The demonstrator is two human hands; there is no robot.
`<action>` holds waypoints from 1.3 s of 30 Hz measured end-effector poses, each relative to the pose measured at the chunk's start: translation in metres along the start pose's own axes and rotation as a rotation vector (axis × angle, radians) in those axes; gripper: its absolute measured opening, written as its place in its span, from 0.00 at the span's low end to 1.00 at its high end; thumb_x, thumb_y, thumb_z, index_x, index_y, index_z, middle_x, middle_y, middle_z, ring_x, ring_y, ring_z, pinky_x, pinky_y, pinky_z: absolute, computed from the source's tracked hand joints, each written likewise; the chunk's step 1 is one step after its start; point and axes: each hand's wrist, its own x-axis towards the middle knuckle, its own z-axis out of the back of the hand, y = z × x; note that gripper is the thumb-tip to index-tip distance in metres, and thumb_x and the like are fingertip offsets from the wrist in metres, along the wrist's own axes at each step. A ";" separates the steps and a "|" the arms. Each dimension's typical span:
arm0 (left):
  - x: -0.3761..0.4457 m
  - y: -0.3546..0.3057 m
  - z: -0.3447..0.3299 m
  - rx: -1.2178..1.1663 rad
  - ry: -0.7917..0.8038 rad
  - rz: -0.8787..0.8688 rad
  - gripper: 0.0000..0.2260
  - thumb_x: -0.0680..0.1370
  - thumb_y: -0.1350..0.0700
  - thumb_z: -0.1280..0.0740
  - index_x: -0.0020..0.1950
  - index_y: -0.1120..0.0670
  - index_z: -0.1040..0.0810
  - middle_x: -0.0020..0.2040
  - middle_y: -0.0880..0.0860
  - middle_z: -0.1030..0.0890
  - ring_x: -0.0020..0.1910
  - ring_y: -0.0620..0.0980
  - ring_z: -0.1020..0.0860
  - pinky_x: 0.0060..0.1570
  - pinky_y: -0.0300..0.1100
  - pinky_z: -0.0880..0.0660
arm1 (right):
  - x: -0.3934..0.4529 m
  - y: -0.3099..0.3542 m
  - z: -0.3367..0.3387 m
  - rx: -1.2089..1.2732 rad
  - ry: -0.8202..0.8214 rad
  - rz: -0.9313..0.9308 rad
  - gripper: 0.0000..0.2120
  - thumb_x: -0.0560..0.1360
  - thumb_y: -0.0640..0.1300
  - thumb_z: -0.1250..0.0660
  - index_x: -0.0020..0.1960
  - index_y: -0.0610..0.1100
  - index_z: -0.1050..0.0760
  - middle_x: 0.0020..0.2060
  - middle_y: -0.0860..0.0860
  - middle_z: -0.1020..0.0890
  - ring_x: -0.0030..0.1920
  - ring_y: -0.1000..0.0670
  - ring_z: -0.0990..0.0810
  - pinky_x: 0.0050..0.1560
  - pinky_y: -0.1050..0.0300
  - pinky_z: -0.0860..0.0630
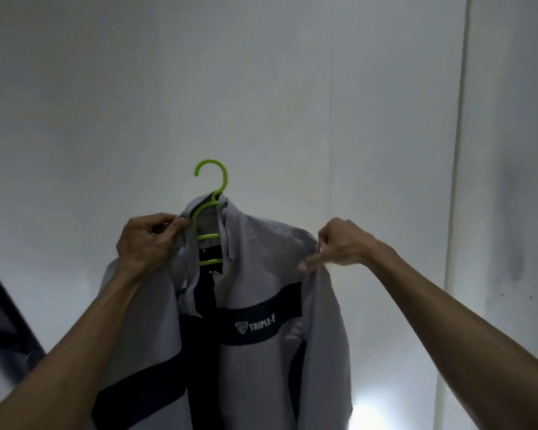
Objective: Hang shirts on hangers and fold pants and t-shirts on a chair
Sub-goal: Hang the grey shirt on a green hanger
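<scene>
A: Which step is this, would you say?

B: The hanging step. A grey shirt (pixel 261 305) with a dark band across the chest is on a green hanger (pixel 210 209), and the person holds both up in front of a pale wall (pixel 261 88). The hook stands free above the collar and is caught on nothing.

A: And the hands?

B: The left hand (pixel 146 240) has its fingers curled round the collar edge, just beside the hanger's left arm; it seems to carry the weight. The right hand (pixel 336 246) is at the shirt's right shoulder, where thumb and fingers pinch the cloth, one finger pointing along the seam. That hand is a little blurred, so I judge the pinch rather than see it sharply.

A: So the shirt is not seated yet?

B: The right shoulder looks draped. The left side is bunched under the left hand, and I cannot tell whether the hanger's arm sits inside that shoulder. The front hangs open.

A: What does the next move call for?

B: Probably easing the left shoulder over the hanger, squaring the collar, then finding a rail or peg for the hook. None is in view.

A: Anything in the way?

B: Some dark, striped cloth (pixel 3 321) at the left edge, well apart from the shirt. A vertical wall joint (pixel 460 150) runs down on the right. Nothing crowds the hands.
</scene>
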 end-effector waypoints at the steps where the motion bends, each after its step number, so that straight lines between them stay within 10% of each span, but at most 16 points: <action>1: -0.003 -0.004 -0.005 0.004 0.024 0.003 0.20 0.69 0.32 0.33 0.45 0.47 0.13 0.40 0.44 0.14 0.44 0.47 0.16 0.44 0.50 0.19 | -0.001 0.013 0.006 0.064 -0.109 0.032 0.30 0.56 0.73 0.24 0.36 0.47 0.25 0.34 0.53 0.18 0.37 0.49 0.21 0.39 0.52 0.24; 6: -0.012 -0.027 -0.032 0.011 0.138 -0.071 0.15 0.71 0.35 0.32 0.43 0.44 0.15 0.38 0.40 0.15 0.42 0.44 0.16 0.44 0.48 0.20 | 0.017 0.094 0.027 0.599 -0.172 0.279 0.28 0.78 0.60 0.33 0.70 0.45 0.31 0.55 0.48 0.18 0.53 0.50 0.19 0.54 0.53 0.23; 10: -0.014 -0.026 -0.039 -0.082 0.189 -0.064 0.15 0.73 0.35 0.32 0.44 0.44 0.14 0.38 0.43 0.15 0.40 0.47 0.16 0.42 0.53 0.19 | 0.029 0.132 0.025 0.994 -0.192 0.223 0.13 0.83 0.48 0.38 0.61 0.40 0.26 0.36 0.48 0.25 0.35 0.50 0.26 0.38 0.54 0.24; 15: -0.013 -0.052 -0.040 -0.222 0.264 -0.051 0.11 0.78 0.50 0.30 0.38 0.52 0.15 0.34 0.52 0.16 0.32 0.46 0.22 0.36 0.44 0.26 | 0.024 0.147 -0.015 0.654 -0.271 0.275 0.07 0.82 0.51 0.40 0.55 0.49 0.27 0.49 0.49 0.19 0.46 0.48 0.21 0.43 0.56 0.28; 27: -0.058 0.019 -0.023 0.182 0.410 0.053 0.32 0.75 0.26 0.55 0.39 0.52 0.30 0.35 0.50 0.22 0.36 0.52 0.24 0.41 0.54 0.25 | 0.041 0.105 0.019 0.905 -0.577 0.163 0.10 0.75 0.58 0.32 0.45 0.52 0.27 0.34 0.53 0.24 0.32 0.51 0.28 0.38 0.51 0.28; 33: -0.045 0.014 -0.027 -0.003 0.078 0.071 0.25 0.83 0.42 0.43 0.42 0.61 0.19 0.42 0.60 0.16 0.42 0.56 0.20 0.44 0.50 0.27 | 0.027 0.091 0.035 0.649 -0.597 0.248 0.10 0.79 0.53 0.33 0.51 0.47 0.27 0.35 0.53 0.22 0.30 0.55 0.26 0.31 0.59 0.30; 39: 0.000 0.001 -0.013 0.087 0.537 0.351 0.30 0.81 0.35 0.47 0.36 0.59 0.25 0.36 0.56 0.21 0.36 0.53 0.24 0.37 0.44 0.31 | 0.019 0.083 0.039 1.028 -0.422 0.281 0.08 0.80 0.47 0.33 0.48 0.45 0.29 0.25 0.51 0.34 0.24 0.51 0.38 0.25 0.58 0.39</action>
